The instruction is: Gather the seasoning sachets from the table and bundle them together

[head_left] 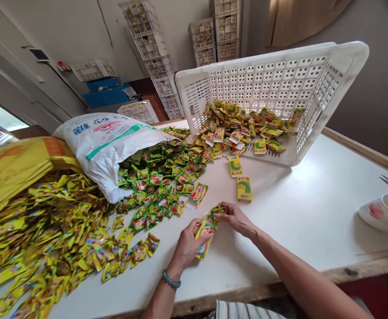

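Across a white counter (313, 204) strewn with packets, two bare hands hold a small yellow box and green packaging at its upper end.
A white slatted basket (267, 82), tipped on its side, spills yellow boxes (235, 165) at the far side, while a white printed sack (110, 141) and a yellow sack (21, 166) lie open at left, above heaps of yellow packets (57, 226) and green packets (161, 175); a flower-marked cup (375, 215) stands at right. Near the front edge, the left hand (188, 244) grips the held box (203, 237), thumb across its printed face. The right hand (236, 218) has its fingers closed around the green packaging (216, 213); how many packets it holds cannot be told.
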A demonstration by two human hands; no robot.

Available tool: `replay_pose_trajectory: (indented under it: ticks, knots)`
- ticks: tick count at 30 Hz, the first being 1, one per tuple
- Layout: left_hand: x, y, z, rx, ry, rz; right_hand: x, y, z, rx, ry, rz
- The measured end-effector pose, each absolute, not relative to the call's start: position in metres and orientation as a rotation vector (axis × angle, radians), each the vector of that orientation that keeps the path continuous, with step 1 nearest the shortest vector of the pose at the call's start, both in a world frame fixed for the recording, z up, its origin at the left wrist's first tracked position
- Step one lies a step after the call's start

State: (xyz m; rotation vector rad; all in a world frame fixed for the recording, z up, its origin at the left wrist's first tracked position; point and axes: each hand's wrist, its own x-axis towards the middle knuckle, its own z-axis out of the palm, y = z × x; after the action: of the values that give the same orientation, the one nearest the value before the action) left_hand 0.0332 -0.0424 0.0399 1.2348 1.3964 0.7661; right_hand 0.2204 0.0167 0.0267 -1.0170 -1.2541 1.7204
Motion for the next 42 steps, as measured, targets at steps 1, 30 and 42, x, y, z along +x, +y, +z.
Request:
replay_pose_trajectory:
  ticks: [1, 30, 42]
  knots:
    - [0.029, -0.048, 0.041, 1.172, 1.372, 0.792, 0.217, 0.016, 0.029, -1.029, -1.329, 1.738]
    - [-0.035, -0.113, 0.049, 0.798, 1.396, 1.206, 0.115, -0.032, 0.079, -0.843, -2.096, 1.461]
    - [-0.035, -0.116, 0.06, 0.728, 1.284, 1.356, 0.114, -0.044, 0.056, -0.842, -1.589, 1.898]
